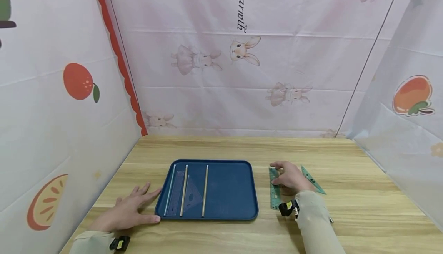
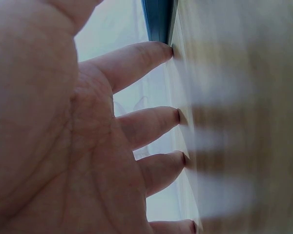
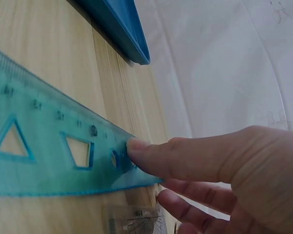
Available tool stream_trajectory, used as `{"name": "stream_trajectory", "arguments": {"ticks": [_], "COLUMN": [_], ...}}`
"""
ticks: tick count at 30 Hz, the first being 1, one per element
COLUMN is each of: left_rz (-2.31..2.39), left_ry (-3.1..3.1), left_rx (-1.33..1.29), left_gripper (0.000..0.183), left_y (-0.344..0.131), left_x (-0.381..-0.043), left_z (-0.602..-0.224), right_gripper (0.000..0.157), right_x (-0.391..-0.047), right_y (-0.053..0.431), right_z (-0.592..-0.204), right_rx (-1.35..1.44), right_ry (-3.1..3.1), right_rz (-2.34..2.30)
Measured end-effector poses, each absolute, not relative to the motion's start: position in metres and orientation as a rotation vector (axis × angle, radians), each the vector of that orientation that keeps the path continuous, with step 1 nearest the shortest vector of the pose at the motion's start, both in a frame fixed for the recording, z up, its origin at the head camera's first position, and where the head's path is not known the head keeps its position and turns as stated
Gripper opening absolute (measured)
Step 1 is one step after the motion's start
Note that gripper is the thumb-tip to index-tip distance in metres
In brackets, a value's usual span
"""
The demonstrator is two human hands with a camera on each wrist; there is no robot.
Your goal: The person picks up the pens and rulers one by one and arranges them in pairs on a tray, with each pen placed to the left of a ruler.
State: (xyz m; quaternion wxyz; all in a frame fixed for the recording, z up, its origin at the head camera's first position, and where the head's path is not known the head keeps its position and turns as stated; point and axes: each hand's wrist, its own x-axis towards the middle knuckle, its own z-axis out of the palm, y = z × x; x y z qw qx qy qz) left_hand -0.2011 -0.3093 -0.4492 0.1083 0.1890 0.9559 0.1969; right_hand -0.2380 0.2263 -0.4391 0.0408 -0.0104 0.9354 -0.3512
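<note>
My left hand (image 1: 129, 210) has its fingers spread on the table, with index finger and thumb at the left edge of the blue tray (image 1: 232, 192). The left wrist view shows its fingertips (image 2: 178, 116) down on the wood and the tray corner beyond. To the right of the tray, my right hand (image 1: 290, 177) pinches the far end of a translucent green ruler (image 1: 275, 196). In the right wrist view the thumb lies on the ruler (image 3: 49, 146), near a small round cutout; the other fingers are partly hidden behind it. A green set square (image 1: 313, 180) lies just right of this hand.
Inside the tray are a teal pencil (image 1: 169, 190), a clear ruler (image 1: 175, 192), two wooden pencils (image 1: 205, 190) and a clear set square (image 1: 194, 198). A clear piece with printed lines (image 3: 136, 219) lies below the green ruler in the right wrist view. Printed cloth (image 1: 221, 104) walls the table.
</note>
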Motion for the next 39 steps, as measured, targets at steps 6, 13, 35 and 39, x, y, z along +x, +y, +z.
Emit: {"name": "stream_trajectory", "arguments": {"ticks": [6,13,35,39], "left_rz": [0.577,0.589,0.585,0.58], "left_ry": [2.81,2.8,2.795,2.803], "left_rx": [0.548,0.532,0.536,0.542], "left_gripper": [0.097,0.098,0.096,0.096], "left_y": [-0.309,-0.309,-0.308,-0.307], "left_x": [-0.201,-0.201,-0.2,-0.2], "left_z": [-0.449,-0.45,-0.446,-0.446], "right_gripper": [0.055,0.052,0.073,0.069], "right_x": [-0.24,-0.244,-0.242,-0.241], "right_y": [0.226,0.226,0.233,0.235], "right_z": [-0.438,-0.439,-0.443,-0.443], "right_rx": [-0.066,-0.1,-0.005,0.023], "right_ry": [2.857,2.881,2.737,2.743], "right_rz": [-1.091,-1.067,-1.316,-1.295]}}
